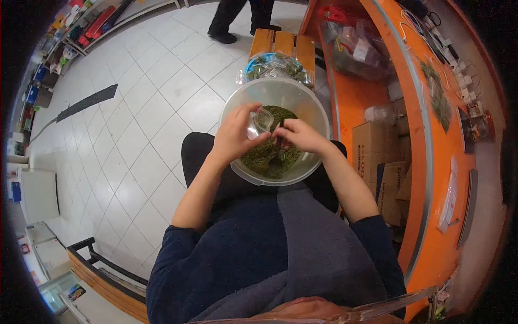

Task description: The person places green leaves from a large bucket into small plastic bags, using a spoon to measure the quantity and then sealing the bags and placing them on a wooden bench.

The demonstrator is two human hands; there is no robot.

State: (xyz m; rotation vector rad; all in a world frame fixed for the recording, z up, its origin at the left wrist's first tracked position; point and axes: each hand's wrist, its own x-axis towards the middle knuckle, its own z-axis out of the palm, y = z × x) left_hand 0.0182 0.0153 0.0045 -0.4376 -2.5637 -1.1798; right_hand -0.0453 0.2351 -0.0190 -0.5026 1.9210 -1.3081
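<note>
A translucent plastic tub [319, 109] stands between my knees, with chopped green plant matter [291, 156] across its bottom. Over the tub, my left hand [236, 133] holds a small clear plastic bag [263, 118] by its edge, its mouth spread. Close beside it, my right hand [299, 133] grips the upper end of a dark scoop-like tool [278, 152]. The tool's lower end reaches down into the green matter, so its tip is hidden.
Just beyond the tub, a blue-rimmed basin [254, 62] of filled clear bags sits on a slatted wooden bench [284, 41]. An orange counter [425, 162] with cardboard boxes [366, 150] beneath runs along my right. Another person's legs [230, 18] are at the top.
</note>
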